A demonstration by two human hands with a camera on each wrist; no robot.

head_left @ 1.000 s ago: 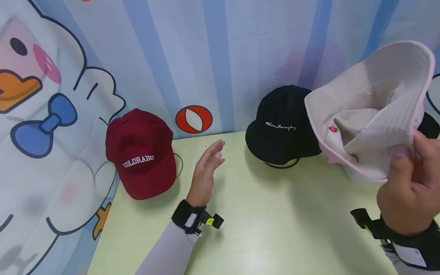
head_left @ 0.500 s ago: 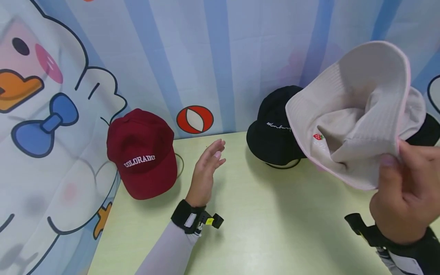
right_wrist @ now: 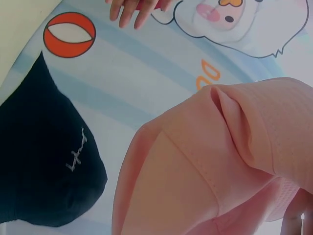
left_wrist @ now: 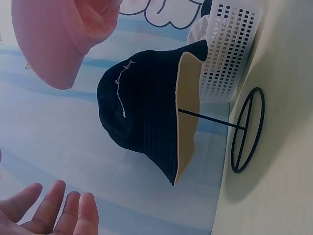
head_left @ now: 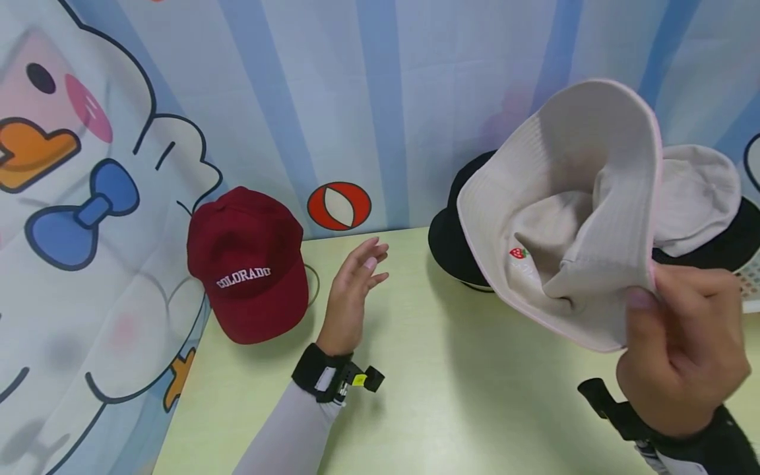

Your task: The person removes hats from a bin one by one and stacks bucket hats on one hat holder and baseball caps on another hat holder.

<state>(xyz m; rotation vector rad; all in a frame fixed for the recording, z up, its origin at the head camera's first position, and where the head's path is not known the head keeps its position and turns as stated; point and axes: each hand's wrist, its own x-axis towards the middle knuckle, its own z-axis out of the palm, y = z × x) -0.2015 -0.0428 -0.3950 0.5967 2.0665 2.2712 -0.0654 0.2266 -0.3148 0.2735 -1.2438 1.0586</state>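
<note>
**Pink hat (head_left: 567, 165) aloft on a one-sided pinch!**

In front of the black hat (left_wrist: 142, 103) and toward its right, crown (head_left: 552, 227) dented! My right grip (head_left: 683, 349) pinches the brim (head_left: 620, 125); my left grip (head_left: 350, 293), left of the black hat, is relaxed and holds nothing. My call: bring that free left grip to the far brim, push the crown round, and steer wide, since a careless swing could knock the black hat off its stand (left_wrist: 212, 120).

red cap (head_left: 246, 260): white "COLORADO" | black hat (left_wrist: 142, 98): white script, not legible
</note>
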